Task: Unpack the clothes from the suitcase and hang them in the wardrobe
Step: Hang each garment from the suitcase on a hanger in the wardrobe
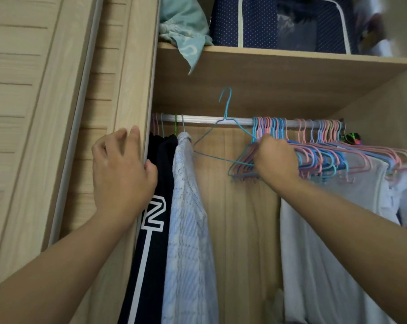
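Note:
I face the open wardrobe. My right hand [276,160] grips a blue wire hanger [225,113], lifted so its hook rises above the white rail [221,119] and off it. Right behind that hand hang several empty pink and blue hangers [326,153] bunched on the rail. My left hand [120,169] holds the edge of the wooden sliding door [132,78], thumb curled round its inner side. At the rail's left end hang a black garment with white lettering [151,218] and a pale blue striped shirt [188,218]. No suitcase is in view.
White and pale blue clothes [326,242] hang at the right under the hangers. The shelf [279,57] above the rail carries a teal cloth [183,26] drooping over its edge and a navy dotted storage bag [256,22]. Bare rail lies between the striped shirt and the hangers.

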`<state>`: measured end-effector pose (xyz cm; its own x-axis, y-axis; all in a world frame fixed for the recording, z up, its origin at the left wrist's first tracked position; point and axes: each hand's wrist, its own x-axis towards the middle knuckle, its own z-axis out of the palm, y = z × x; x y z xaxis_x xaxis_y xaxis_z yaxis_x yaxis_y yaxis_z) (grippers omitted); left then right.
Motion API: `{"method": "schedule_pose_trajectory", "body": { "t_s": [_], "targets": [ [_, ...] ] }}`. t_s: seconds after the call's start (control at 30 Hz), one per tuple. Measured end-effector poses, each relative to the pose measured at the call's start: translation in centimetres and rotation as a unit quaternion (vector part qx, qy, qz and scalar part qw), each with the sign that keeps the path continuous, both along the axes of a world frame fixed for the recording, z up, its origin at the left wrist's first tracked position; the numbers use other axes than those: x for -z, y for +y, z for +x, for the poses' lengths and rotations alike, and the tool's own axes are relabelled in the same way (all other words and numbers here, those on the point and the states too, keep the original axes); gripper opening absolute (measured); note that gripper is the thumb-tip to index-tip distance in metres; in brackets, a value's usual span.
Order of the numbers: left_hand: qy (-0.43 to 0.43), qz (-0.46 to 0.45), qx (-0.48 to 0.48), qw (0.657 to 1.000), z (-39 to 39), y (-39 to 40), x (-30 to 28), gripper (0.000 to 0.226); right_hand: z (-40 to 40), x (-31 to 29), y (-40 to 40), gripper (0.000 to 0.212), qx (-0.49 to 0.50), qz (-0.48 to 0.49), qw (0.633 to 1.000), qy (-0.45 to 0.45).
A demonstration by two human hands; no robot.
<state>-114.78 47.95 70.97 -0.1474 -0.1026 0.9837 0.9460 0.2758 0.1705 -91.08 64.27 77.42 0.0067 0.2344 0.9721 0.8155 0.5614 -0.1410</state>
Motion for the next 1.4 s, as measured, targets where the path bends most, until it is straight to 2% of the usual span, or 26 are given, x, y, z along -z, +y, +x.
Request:
{"method": "schedule_pose_trajectory", "body": {
  "t_s": [0.1,0.2,0.3,0.4,0.47,0.57,0.6,0.63,0.73,0.8,0.87,0.9,0.97,1.07,1.17,1.23,1.27,1.3,1.33,1.4],
  "targets": [
    [0.001,0.006,0.003,1.0,0.3,0.4,1.1,0.067,1.2,4.5,-0.1,0.012,-0.042,0.027,0.999,0.006],
    [-0.016,-0.035,0.012,0.999,0.3,0.4,4.7,0.074,3.3,10.3,0.2,0.02,-0.076,-0.025,0.996,0.05],
    [-0.055,-0.084,0.061,0.993,1.4,-1.2,13.5,0.072,6.1,17.3,-0.3,0.041,-0.121,-0.107,0.984,0.077],
    [-0.161,-0.09,0.134,0.974,5.5,-4.1,26.8,0.06,9.1,25.9,-2.1,0.039,-0.15,-0.166,0.972,0.076],
    [-0.244,-0.135,0.173,0.945,8.9,-5.8,35.4,0.062,11.5,31.7,-4.0,0.039,-0.163,-0.208,0.961,0.077],
    [-0.414,-0.219,0.218,0.856,11.7,-5.9,43.2,0.083,15.4,38.5,-7.0,0.037,-0.18,-0.266,0.944,0.073],
    [-0.448,-0.236,0.218,0.834,12.1,-5.6,44.2,0.085,16.6,40.1,-7.6,0.037,-0.187,-0.288,0.936,0.073],
    [-0.46,-0.25,0.204,0.827,12.4,-5.3,44.6,0.085,17.6,41.3,-8.3,0.036,-0.191,-0.308,0.929,0.073],
    [-0.426,-0.237,0.082,0.869,14.3,-4.5,43.8,0.08,20.4,43.2,-9.2,0.036,-0.195,-0.337,0.919,0.061],
    [-0.374,-0.229,0.076,0.896,16.0,-4.1,43.0,0.082,21.5,43.3,-9.5,0.029,-0.201,-0.35,0.913,0.066],
    [-0.276,-0.301,0.1,0.907,16.4,-3.5,42.8,0.083,21.9,43.1,-10.0,0.019,-0.21,-0.363,0.905,0.071],
    [-0.253,-0.347,0.106,0.897,16.0,-2.9,42.8,0.086,22.0,42.8,-10.2,0.018,-0.209,-0.372,0.901,0.081],
    [-0.269,-0.407,0.099,0.868,14.5,-1.7,42.8,0.091,22.2,42.4,-10.9,0.017,-0.208,-0.38,0.894,0.112],
    [-0.341,-0.407,0.119,0.839,11.4,0.7,42.0,0.09,22.4,43.0,-10.6,0.02,-0.233,-0.36,0.878,0.213],
    [-0.37,-0.404,0.163,0.82,8.2,3.4,41.8,0.084,23.0,44.5,-9.6,0.028,-0.262,-0.385,0.825,0.319],
    [-0.405,-0.413,0.185,0.795,6.9,4.6,42.5,0.086,23.4,44.7,-9.2,0.044,-0.27,-0.399,0.824,0.299],
    [-0.422,-0.416,0.184,0.784,6.7,5.0,42.7,0.086,23.4,44.5,-8.9,0.042,-0.265,-0.409,0.83,0.272],
    [-0.431,-0.415,0.181,0.78,6.8,5.1,43.0,0.086,23.0,44.1,-8.7,0.032,-0.261,-0.42,0.838,0.232],
    [-0.431,-0.41,0.181,0.784,6.9,5.1,43.4,0.085,22.4,43.7,-8.4,0.022,-0.251,-0.419,0.853,0.186],
    [-0.422,-0.392,0.195,0.794,7.2,4.6,44.2,0.081,20.2,42.1,-7.5,0.018,-0.24,-0.39,0.883,0.105]
  ]
}}
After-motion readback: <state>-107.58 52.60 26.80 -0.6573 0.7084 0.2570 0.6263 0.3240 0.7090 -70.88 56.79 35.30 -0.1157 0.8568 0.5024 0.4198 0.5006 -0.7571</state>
